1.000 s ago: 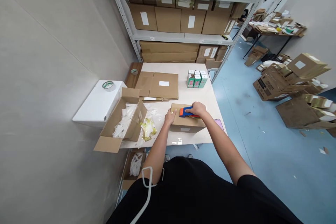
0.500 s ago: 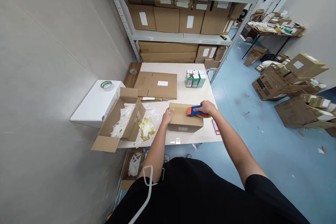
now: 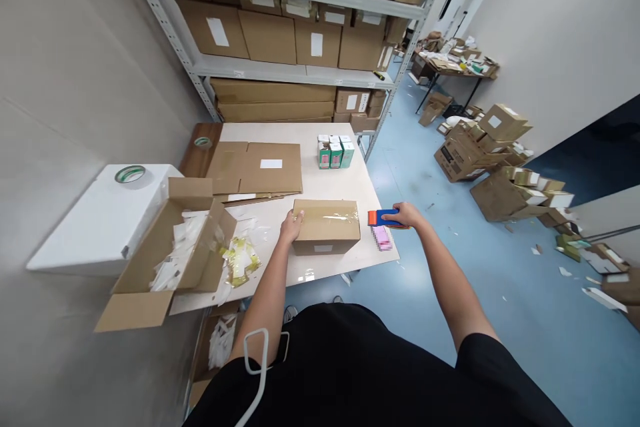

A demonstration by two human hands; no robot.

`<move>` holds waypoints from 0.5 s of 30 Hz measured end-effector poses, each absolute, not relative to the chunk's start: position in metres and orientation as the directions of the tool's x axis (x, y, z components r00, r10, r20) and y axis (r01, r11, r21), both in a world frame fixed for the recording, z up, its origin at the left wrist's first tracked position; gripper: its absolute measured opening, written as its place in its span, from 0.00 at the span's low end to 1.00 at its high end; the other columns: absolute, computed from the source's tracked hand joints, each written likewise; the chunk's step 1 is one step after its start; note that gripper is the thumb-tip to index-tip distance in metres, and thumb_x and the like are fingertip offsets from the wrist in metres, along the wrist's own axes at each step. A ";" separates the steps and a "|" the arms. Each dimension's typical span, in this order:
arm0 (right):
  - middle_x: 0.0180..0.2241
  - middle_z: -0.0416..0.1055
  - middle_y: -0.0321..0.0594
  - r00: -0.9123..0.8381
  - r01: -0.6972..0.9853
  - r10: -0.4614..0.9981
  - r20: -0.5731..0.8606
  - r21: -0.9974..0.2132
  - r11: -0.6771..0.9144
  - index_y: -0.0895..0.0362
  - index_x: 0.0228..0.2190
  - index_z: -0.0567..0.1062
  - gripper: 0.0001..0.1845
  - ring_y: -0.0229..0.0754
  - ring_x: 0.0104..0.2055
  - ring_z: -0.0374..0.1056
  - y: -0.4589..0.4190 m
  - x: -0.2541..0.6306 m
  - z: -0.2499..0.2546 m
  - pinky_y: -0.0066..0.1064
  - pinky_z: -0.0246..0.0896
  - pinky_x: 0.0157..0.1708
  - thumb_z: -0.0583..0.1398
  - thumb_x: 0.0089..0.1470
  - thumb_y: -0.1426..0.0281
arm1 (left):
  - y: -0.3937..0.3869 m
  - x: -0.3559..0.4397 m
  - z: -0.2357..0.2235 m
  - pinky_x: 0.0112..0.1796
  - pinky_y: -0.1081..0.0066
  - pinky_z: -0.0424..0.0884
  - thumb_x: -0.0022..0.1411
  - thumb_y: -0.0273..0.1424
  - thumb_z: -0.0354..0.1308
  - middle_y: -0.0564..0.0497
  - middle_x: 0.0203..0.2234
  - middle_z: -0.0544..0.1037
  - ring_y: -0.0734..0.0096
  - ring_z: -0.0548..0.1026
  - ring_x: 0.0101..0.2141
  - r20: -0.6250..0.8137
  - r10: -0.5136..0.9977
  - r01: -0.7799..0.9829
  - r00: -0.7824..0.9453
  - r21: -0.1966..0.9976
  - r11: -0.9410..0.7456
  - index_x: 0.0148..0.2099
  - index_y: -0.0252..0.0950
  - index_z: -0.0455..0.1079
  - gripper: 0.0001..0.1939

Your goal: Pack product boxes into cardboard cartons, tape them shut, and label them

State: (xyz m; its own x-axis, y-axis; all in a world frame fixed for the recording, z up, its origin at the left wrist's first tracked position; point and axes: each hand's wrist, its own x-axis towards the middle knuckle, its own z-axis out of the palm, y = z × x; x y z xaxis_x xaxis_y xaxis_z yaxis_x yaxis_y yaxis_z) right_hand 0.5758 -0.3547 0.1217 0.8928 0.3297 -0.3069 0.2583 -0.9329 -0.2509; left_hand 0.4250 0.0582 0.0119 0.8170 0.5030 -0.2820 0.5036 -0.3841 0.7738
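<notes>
A closed cardboard box [image 3: 324,220] sits on the white table, with shiny clear tape along its top. My left hand [image 3: 291,225] grips the box's left end, thumb on the upper edge. Off to the right of the box, my right hand [image 3: 407,215] is wrapped round a blue and orange tape dispenser [image 3: 384,217], held apart from the box near the table's right edge. Below the dispenser lies a phone with a pink screen [image 3: 382,238], partly blurred.
Flattened cardboard [image 3: 270,177] and several small green-and-white boxes [image 3: 335,153] lie farther back on the table [image 3: 340,188]. An open carton [image 3: 200,267] with white packing stands left, beside crumpled yellow-and-clear tape [image 3: 240,260]. A loaded shelf rack [image 3: 280,73] rises behind.
My right hand has drawn the tape dispenser rightward off the box, past its right end. Tape now shows along the box top. The view has turned right; my left hand still grips the box.
</notes>
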 end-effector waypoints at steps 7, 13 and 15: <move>0.21 0.66 0.33 0.914 0.185 0.277 -0.296 -0.302 -0.935 0.54 0.22 0.69 0.32 0.38 0.27 0.61 -0.419 0.584 0.103 0.28 0.47 0.26 0.67 0.44 0.38 | 0.003 0.448 0.012 0.55 0.58 0.71 0.73 0.48 0.50 0.40 0.55 0.81 0.48 0.78 0.56 -0.294 0.428 0.482 0.855 0.755 -0.444 0.64 0.39 0.68 0.26; 0.20 0.63 0.32 0.927 0.123 0.221 -0.303 -0.312 -0.942 0.53 0.20 0.66 0.32 0.38 0.26 0.60 -0.467 0.583 0.095 0.29 0.47 0.26 0.68 0.44 0.39 | -0.043 0.461 0.002 0.54 0.54 0.71 0.73 0.52 0.48 0.38 0.54 0.81 0.45 0.79 0.54 -0.309 0.401 0.482 0.862 0.744 -0.463 0.67 0.39 0.65 0.30; 0.20 0.64 0.32 0.930 0.102 0.210 -0.302 -0.338 -0.936 0.53 0.20 0.65 0.32 0.38 0.26 0.60 -0.469 0.581 0.088 0.29 0.46 0.26 0.67 0.44 0.39 | -0.045 0.463 -0.002 0.54 0.54 0.71 0.72 0.54 0.49 0.39 0.54 0.82 0.45 0.79 0.54 -0.305 0.399 0.475 0.865 0.755 -0.452 0.66 0.40 0.66 0.31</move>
State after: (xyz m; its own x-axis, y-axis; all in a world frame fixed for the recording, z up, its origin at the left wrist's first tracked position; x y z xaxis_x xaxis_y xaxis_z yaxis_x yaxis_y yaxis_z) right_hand 0.5812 -0.4694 0.0876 0.9298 0.2100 -0.3023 0.1015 -0.9358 -0.3377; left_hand 0.4626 -0.0445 -0.0023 0.8648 0.3987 -0.3052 0.4750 -0.4525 0.7548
